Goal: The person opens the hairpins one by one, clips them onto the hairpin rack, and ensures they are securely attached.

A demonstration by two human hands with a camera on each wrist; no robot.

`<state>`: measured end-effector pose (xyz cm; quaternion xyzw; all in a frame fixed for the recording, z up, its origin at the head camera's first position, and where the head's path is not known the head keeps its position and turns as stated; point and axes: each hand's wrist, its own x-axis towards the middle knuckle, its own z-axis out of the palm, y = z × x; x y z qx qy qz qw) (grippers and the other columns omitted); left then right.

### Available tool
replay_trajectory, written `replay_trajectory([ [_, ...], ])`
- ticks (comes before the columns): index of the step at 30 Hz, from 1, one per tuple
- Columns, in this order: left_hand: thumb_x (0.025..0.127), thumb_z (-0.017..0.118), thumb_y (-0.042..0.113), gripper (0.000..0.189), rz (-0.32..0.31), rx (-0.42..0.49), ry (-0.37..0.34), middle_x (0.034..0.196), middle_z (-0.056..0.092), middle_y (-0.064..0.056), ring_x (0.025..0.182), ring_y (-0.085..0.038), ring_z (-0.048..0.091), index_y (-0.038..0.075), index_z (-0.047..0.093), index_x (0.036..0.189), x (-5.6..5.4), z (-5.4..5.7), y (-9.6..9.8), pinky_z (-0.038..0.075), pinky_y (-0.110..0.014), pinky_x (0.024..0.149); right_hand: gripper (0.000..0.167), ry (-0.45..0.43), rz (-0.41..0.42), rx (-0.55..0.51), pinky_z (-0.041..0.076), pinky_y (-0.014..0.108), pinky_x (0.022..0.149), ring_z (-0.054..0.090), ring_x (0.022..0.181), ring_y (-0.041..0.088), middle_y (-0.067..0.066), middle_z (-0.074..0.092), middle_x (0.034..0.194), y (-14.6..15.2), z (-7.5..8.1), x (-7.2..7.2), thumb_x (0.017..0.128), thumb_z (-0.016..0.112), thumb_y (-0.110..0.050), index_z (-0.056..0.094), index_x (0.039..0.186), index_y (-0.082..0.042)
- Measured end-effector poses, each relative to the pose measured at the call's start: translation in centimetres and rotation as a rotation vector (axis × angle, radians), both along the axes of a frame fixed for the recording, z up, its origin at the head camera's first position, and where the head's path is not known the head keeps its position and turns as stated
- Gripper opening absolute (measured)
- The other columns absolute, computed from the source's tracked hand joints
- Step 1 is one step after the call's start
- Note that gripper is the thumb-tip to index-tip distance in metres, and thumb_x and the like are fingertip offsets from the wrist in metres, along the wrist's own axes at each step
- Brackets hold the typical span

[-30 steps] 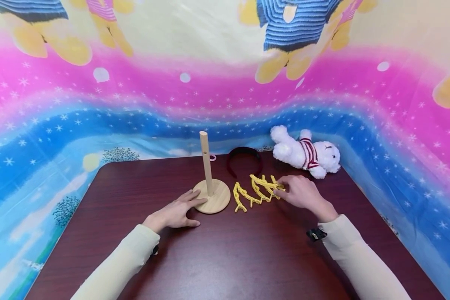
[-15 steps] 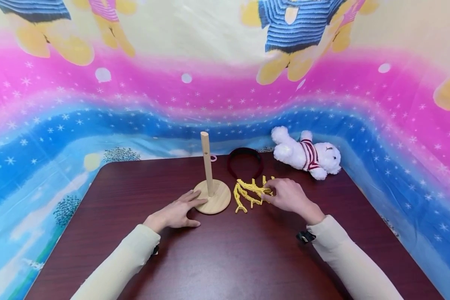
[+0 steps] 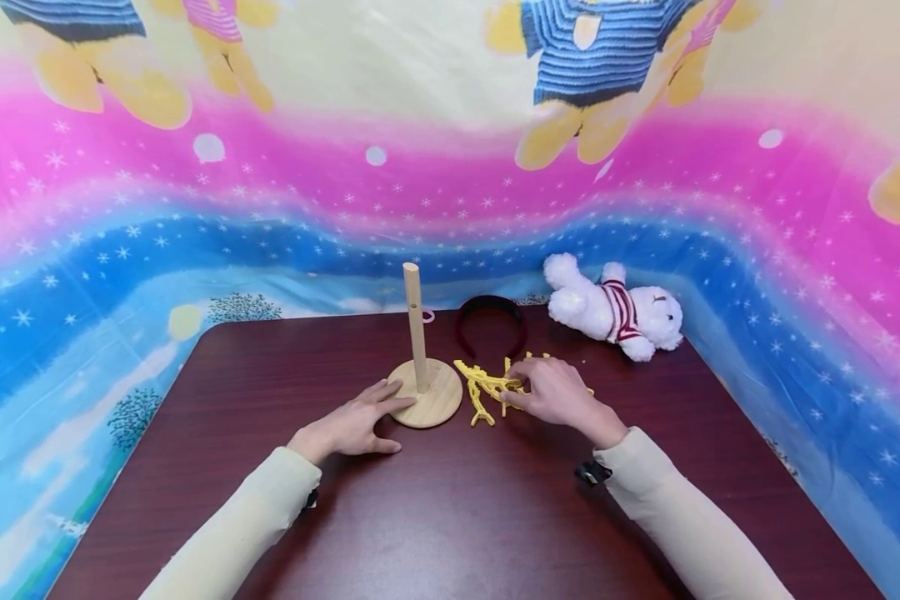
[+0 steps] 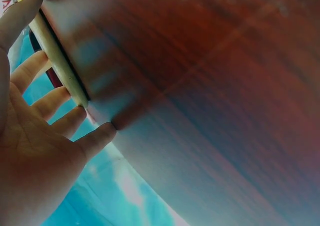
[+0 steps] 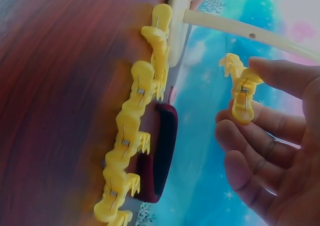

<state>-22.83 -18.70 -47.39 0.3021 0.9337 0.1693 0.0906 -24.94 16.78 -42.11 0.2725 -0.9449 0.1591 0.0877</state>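
In the head view my left hand [image 3: 351, 423] rests on the round base [image 3: 437, 407] of a wooden stand, fingers spread and fairly straight. An upright pole [image 3: 416, 333] with a small hole rises from the base. To its right, my right hand [image 3: 558, 394] pinches a yellow plastic clothespin [image 5: 244, 98] between thumb and fingers, held above the table. More yellow plastic lines up behind the held clothespin. Several other yellow clothespins [image 5: 126, 136] lie in a row on the table, springs visible in the right wrist view. My hand partly covers them in the head view.
Behind the clothespins lies a dark red headband [image 3: 461, 325]. A white plush bear [image 3: 581, 302] in a striped shirt lies at the back right. A small pink ring [image 3: 428, 316] sits behind the pole. Printed cloth [image 3: 300, 192] hangs around the dark wooden table [image 3: 450, 517].
My right hand has moved left with the pinched clothespin, passing over the row toward the wooden stand. My left hand has stayed on the base.
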Motion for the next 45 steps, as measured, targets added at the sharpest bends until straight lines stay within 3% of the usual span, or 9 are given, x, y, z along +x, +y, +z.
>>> replay_trajectory([
  [8,0.085,0.078,0.039,0.076,0.001,-0.002,-0.002,0.165,0.025,-0.015,0.153,-0.041,0.019,0.023,0.045,0.151,-0.1,-0.1,0.1,0.032,-0.057,0.117,0.022,0.001,0.045,0.003,0.045,0.027,0.056,0.058,0.066,0.008,-0.006,0.069,0.077,-1.2,0.5,-0.1,0.084,0.079,-0.037,0.077,0.095,-0.018],
  [18,0.085,0.078,0.039,0.077,0.007,-0.009,-0.009,0.166,0.024,-0.015,0.153,-0.04,0.019,0.024,0.044,0.152,-0.1,0.0,0.1,0.032,-0.057,0.117,0.024,0.012,0.089,0.008,0.05,0.03,0.064,0.064,0.073,0.011,-0.003,0.075,0.089,-2.7,0.9,0.0,0.087,0.077,-0.033,0.078,0.102,-0.015],
  [25,0.085,0.078,0.039,0.076,-0.004,-0.008,0.006,0.165,0.025,-0.016,0.153,-0.041,0.019,0.024,0.044,0.152,-0.2,0.0,0.0,0.032,-0.057,0.118,0.022,0.012,0.109,-0.027,0.049,0.031,0.066,0.063,0.07,0.011,-0.001,0.074,0.087,-3.7,0.6,-0.5,0.086,0.078,-0.029,0.078,0.102,-0.013],
  [33,0.085,0.077,0.04,0.076,-0.007,-0.009,0.003,0.165,0.025,-0.016,0.153,-0.041,0.02,0.023,0.045,0.152,-0.2,0.0,0.0,0.032,-0.057,0.118,0.021,-0.007,0.107,-0.024,0.046,0.025,0.059,0.06,0.068,0.01,0.0,0.075,0.088,-5.0,0.4,-0.9,0.087,0.077,-0.029,0.079,0.101,-0.014],
  [45,0.085,0.077,0.04,0.076,-0.016,-0.009,0.001,0.165,0.024,-0.017,0.153,-0.042,0.02,0.023,0.044,0.152,-0.2,0.0,0.0,0.031,-0.057,0.118,0.022,-0.018,0.096,-0.017,0.05,0.031,0.064,0.064,0.072,0.013,0.003,0.077,0.092,-6.8,-0.2,-1.6,0.089,0.075,-0.029,0.079,0.104,-0.013],
])
